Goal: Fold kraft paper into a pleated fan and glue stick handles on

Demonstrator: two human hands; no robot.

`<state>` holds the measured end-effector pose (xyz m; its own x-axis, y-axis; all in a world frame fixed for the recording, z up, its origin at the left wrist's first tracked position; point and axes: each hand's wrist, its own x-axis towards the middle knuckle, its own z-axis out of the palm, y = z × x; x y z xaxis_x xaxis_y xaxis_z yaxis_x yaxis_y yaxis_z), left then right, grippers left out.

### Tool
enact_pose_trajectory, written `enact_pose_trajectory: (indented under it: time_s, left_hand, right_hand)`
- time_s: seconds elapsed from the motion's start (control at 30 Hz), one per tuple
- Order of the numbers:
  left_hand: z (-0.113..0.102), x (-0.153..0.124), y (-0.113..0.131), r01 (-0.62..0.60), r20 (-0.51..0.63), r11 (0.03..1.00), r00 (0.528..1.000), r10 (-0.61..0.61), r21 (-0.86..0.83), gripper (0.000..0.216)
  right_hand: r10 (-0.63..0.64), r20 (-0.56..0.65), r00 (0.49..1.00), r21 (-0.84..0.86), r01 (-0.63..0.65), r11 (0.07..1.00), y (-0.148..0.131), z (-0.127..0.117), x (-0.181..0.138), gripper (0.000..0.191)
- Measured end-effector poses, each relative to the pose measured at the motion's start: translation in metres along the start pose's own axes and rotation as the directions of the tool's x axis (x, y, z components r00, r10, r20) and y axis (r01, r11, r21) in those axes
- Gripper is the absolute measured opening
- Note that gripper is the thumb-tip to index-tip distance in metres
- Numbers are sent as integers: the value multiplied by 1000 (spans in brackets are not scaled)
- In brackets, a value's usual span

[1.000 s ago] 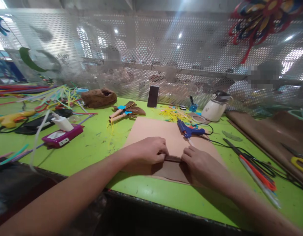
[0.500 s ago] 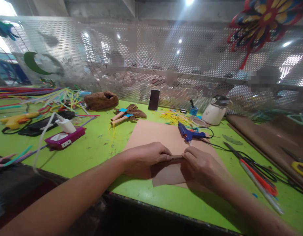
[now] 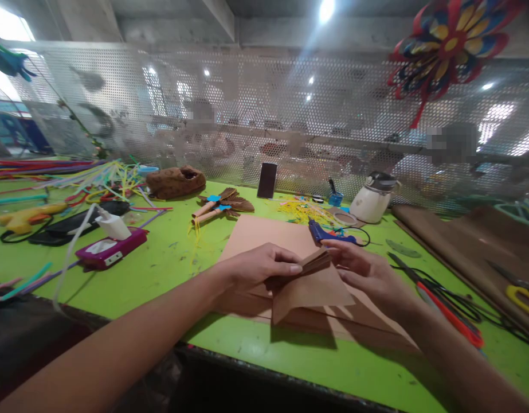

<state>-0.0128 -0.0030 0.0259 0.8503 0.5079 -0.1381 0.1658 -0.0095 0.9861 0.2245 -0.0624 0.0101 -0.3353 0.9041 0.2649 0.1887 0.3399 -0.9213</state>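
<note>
My left hand (image 3: 264, 267) is closed on a sheet of brown paper (image 3: 311, 292), its thumb pressing on narrow pleats folded along the upper edge. The unfolded part hangs toward me, tilted above the table. My right hand (image 3: 367, 275) is beside the pleats' right end with its fingers apart; whether a fingertip touches the paper I cannot tell. Beneath both hands lies a larger tan sheet (image 3: 264, 229). Just behind my right hand, a blue glue gun (image 3: 322, 232) rests on that sheet's far right part.
Red-handled scissors (image 3: 453, 321) and black cables lie at right, near folded brown material (image 3: 457, 246). A purple power strip (image 3: 112, 249) with a white plug stands left. Farther back are winged paper-roll figures (image 3: 221, 206), a phone (image 3: 267, 180) and a white jug (image 3: 371, 198).
The brown paper has been lifted and tilted, and its pleats now fan apart at the right end. My right hand has let go of the folded edge and opened its fingers.
</note>
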Motion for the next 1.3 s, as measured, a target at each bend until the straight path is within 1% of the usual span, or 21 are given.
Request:
enact_pose_trajectory:
  time_s: [0.07, 0.1, 0.23, 0.3, 0.33, 0.4, 0.47, 0.5, 0.57, 0.67, 0.73, 0.87, 0.93, 1.03, 1.13, 1.23, 1.3]
  left_hand:
    - [3, 0, -1, 29, 40, 995, 999, -26, -92, 31]
    - [5, -1, -1, 36, 66, 993, 997, -29, -115, 30]
    - [12, -3, 0, 29, 142, 993, 990, -13, -111, 30]
    - [12, -2, -1, 51, 147, 992, 989, -34, -114, 33]
    - [12, -2, -1, 61, 143, 991, 989, -44, -117, 35]
    - [11, 0, -1, 47, 117, 994, 993, -35, -102, 36]
    - [11, 2, -1, -6, 71, 999, 997, 8, -36, 35]
    - [11, 3, -1, -36, 46, 999, 998, 35, 16, 34]
    - [13, 4, -1, -95, 0, 985, 995, 96, 146, 30]
    - [16, 3, -1, -168, -60, 930, 978, 198, 326, 25]
    - [18, 2, -2, -181, -99, 887, 965, 244, 425, 24]
    - [19, 2, -2, -164, -144, 797, 944, 298, 582, 27]
    - [18, 2, -2, -134, -144, 775, 949, 279, 618, 27]
    - [17, 0, 0, -86, -142, 776, 965, 221, 625, 24]
    - [19, -3, 2, -76, -131, 767, 970, 204, 638, 24]
    - [23, -7, 5, -103, -114, 706, 960, 254, 701, 26]
    - [25, -7, 5, -121, -104, 671, 953, 285, 732, 27]
  right_hand:
    - [3, 81, 997, 75, -9, 997, -2, 1, -2, 48]
    - [2, 110, 994, 83, -11, 996, -3, 3, -3, 50]
    - [-3, 155, 988, 72, -8, 997, -11, 11, -7, 50]
    - [18, 144, 989, 101, -32, 994, -12, 9, -7, 48]
    - [39, 114, 993, 97, -50, 994, -12, 7, -6, 46]
    - [89, 11, 996, 43, -89, 995, -10, 2, -4, 40]
    - [129, -68, 989, 14, -129, 992, -7, -1, -2, 36]
    - [143, -84, 986, 1, -143, 990, -6, -2, -1, 38]
    - [145, -75, 987, -82, -151, 985, -5, 1, 0, 43]
    - [161, -28, 986, -301, -162, 940, -7, 11, 0, 40]
    - [195, -30, 980, -350, -193, 917, -9, 19, 1, 37]
    - [215, -113, 970, -365, -241, 899, -8, 26, 0, 36]
    - [192, -127, 973, -376, -227, 898, -7, 25, 0, 35]
    - [128, -132, 983, -418, -173, 892, -7, 22, -1, 30]
    - [76, -110, 991, -477, -120, 871, -9, 19, -2, 26]
    - [12, -15, 1000, -540, -18, 842, -12, 19, -1, 25]
    - [-21, 70, 997, -595, 59, 802, -14, 20, 0, 25]
